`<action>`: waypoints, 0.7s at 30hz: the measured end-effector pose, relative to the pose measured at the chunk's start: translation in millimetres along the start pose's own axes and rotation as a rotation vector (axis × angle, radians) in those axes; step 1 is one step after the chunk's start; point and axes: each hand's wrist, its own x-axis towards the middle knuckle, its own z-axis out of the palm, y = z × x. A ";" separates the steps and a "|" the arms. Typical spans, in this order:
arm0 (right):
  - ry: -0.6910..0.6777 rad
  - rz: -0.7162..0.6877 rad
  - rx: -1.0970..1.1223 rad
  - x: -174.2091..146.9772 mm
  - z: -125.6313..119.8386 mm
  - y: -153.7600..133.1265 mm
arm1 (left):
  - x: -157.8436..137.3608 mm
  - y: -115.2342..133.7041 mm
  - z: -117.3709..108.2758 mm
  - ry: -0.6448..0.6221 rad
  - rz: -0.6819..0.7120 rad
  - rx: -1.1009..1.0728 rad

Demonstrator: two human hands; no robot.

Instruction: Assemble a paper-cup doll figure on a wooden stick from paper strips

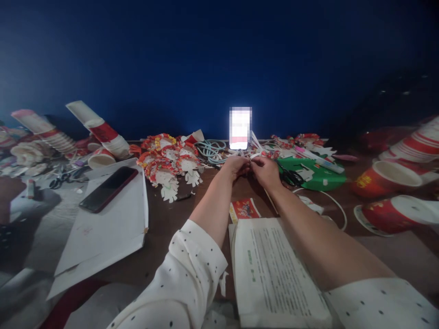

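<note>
My left hand (239,167) and my right hand (266,172) meet over the middle of the table, fingertips close together and bent. A thin white strip (255,156) shows at the right fingertips, pinched between them. What the left fingers grip is hidden behind the hand. Just beyond my hands a lit phone (239,132) stands upright, its screen blurred out. Black-handled scissors (291,176) lie right of my right hand on a green sheet (331,182). Below my wrists are a small red printed packet (245,209) and an open book (274,269).
Red-and-white paper crafts (168,160) pile up at left, beside a coiled pale-blue cord (213,148). A dark phone (109,189) rests on white sheets (103,242). Paper cups (107,133) lean far left; red cups (389,178) stand right. A blue wall (206,68) closes the back.
</note>
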 end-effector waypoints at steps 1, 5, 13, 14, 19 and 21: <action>0.004 -0.009 -0.016 -0.5 0.5 0.0 | -0.3 0.6 0.3 0.008 -0.002 0.008; 0.022 -0.016 -0.048 -1.5 3.0 1.5 | -1.7 2.1 1.2 0.020 -0.010 0.036; 0.015 0.034 0.022 -1.2 4.3 2.4 | 1.2 0.8 0.2 0.019 -0.010 0.057; 0.008 0.052 0.038 -1.1 4.1 1.7 | 1.2 0.9 0.0 0.017 -0.010 0.054; -0.031 0.167 0.153 -2.2 3.8 -4.7 | -0.5 2.1 -1.3 0.012 -0.021 0.033; -0.038 0.198 0.203 -3.1 4.4 -7.0 | -0.4 2.0 -2.1 0.008 -0.023 0.014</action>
